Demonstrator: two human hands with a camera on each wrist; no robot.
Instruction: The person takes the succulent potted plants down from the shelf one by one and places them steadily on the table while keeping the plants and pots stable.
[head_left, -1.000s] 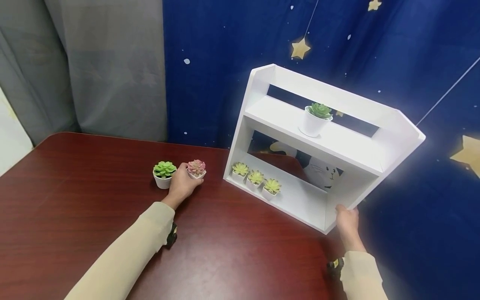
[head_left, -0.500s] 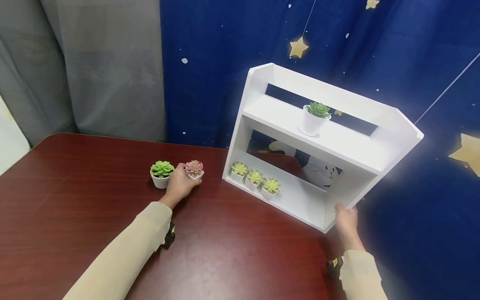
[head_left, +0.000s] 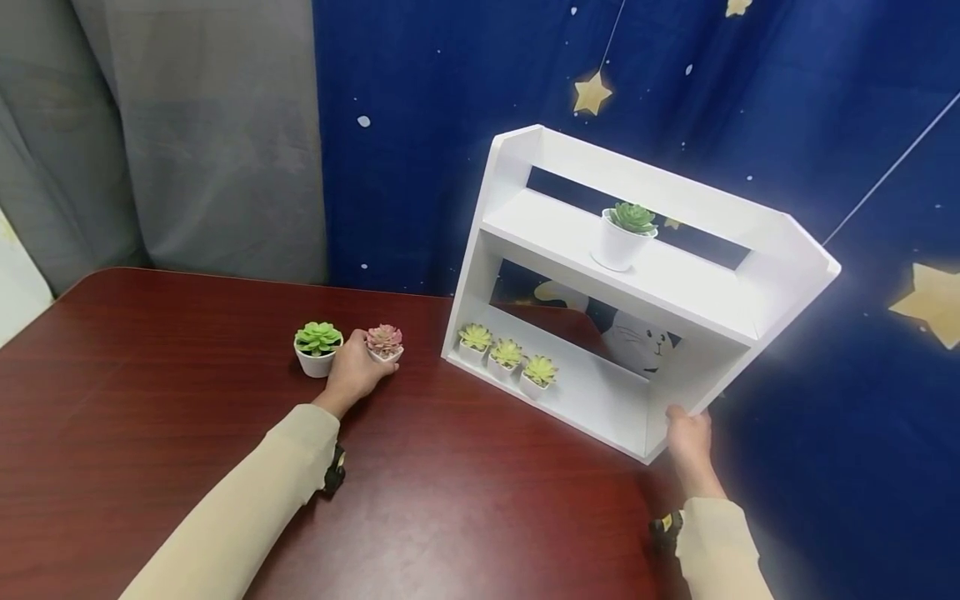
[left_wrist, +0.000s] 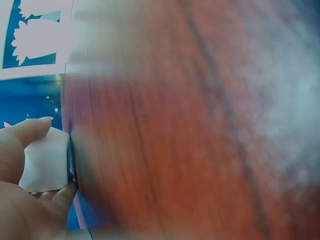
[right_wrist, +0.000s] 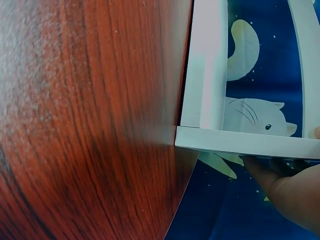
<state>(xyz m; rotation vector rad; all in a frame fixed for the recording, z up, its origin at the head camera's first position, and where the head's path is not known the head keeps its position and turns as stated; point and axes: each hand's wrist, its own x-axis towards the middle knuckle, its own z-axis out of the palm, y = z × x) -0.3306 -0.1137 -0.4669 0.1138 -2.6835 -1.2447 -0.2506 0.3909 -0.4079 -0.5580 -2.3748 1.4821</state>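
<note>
My left hand (head_left: 352, 373) pinches the white pot (left_wrist: 46, 162) of a pink artificial succulent (head_left: 385, 343) at the table, thumb on one side and fingers on the other. Just left of that hand stands a bright green succulent (head_left: 317, 348) in a white pot. A white two-tier shelf (head_left: 690, 292) stands at an angle on the right of the table. My right hand (head_left: 690, 446) grips its right side panel (right_wrist: 250, 141) low down, the thumb on the inner face; most of those fingers are hidden behind the panel in the head view.
Three small yellow-green succulents (head_left: 506, 357) line the left of the lower tier. A larger green succulent (head_left: 625, 237) in a white pot stands on the upper tier. A dark red wooden table (head_left: 187, 400) lies beneath; a blue star-patterned curtain (head_left: 420, 150) hangs behind.
The head view has turned slightly, so everything appears a little farther left. Both hands keep their hold, and the pots and shelf show no clear movement of their own.
</note>
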